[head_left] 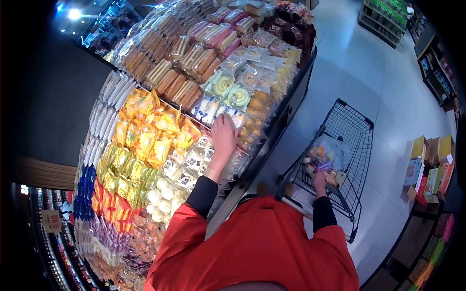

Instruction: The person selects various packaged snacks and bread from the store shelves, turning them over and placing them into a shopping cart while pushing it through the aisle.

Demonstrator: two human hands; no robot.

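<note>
My left hand (224, 138) reaches over the display of packaged snacks, its fingers on a white and blue packet (236, 116) beside a similar packet (207, 108). Whether the fingers grip it is hard to make out. Green swirl cakes in clear wrap (222, 85) lie just beyond. My right hand (319, 181) is down in the black wire shopping cart (358, 165), fingers closed at a small purple item (324, 167). Around it in the cart are a clear plastic bag with goods (335, 149) and other small items.
Yellow packets (148, 131) and round white wrapped items (165, 196) fill the near display. The display's dark side edge (296, 97) runs beside the tiled floor (335, 72). Open boxes with colourful packages (432, 167) stand at the right, near shelves (437, 68).
</note>
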